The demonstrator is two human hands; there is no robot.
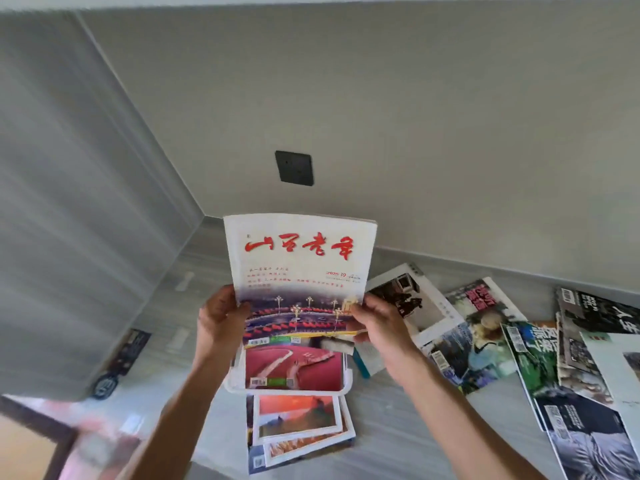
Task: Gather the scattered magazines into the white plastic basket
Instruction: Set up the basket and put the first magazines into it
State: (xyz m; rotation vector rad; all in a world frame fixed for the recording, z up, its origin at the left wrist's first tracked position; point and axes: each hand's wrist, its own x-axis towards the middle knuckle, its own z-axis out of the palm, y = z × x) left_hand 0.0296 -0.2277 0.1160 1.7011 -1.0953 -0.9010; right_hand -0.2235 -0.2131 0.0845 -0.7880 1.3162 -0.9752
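Note:
Both hands hold a white magazine with red calligraphy upright above the floor. My left hand grips its lower left edge and my right hand grips its lower right edge. Directly below it sits the white plastic basket, with a magazine showing a red landscape cover inside. In front of the basket lies a small stack of magazines with an orange sunset cover on top. To the right, several magazines lie scattered on the floor, among them a white-bordered one and a dark green one.
The grey floor meets a beige wall carrying a dark socket plate. A grey cabinet side stands at the left, with a dark magazine lying along its base. A teal-edged booklet lies right of the basket.

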